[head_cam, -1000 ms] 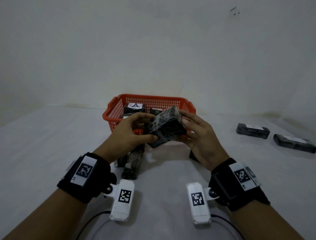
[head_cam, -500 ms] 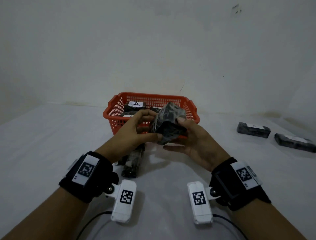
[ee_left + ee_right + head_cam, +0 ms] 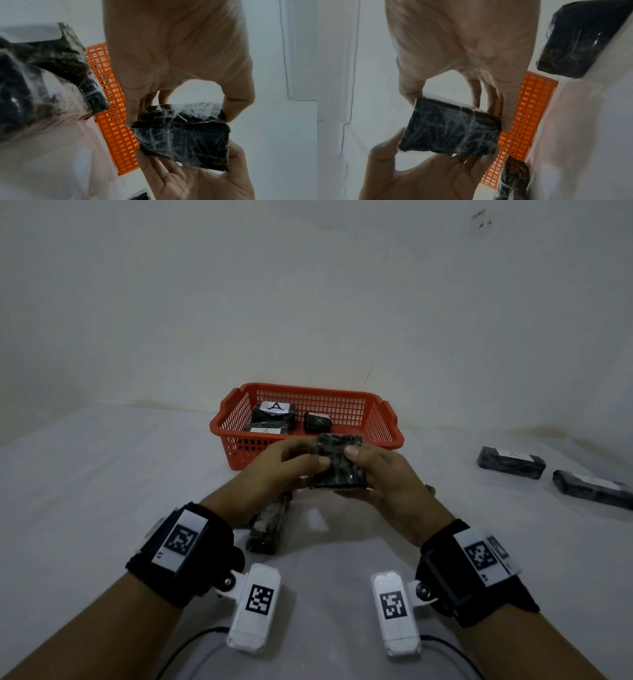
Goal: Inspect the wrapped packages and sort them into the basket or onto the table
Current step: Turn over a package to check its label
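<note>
Head view: both hands, left hand [image 3: 281, 467] and right hand [image 3: 380, 477], grip package [image 3: 337, 463].

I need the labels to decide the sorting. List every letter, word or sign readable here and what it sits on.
"A": white label on the back-left package in the red basket.
Fainter mark, likely "A": label on the front-left package there.
Too faint to read: labels on the two packages at right.
Square coded markers, no letters: wrist bands.
Held package: no label visible.
</note>
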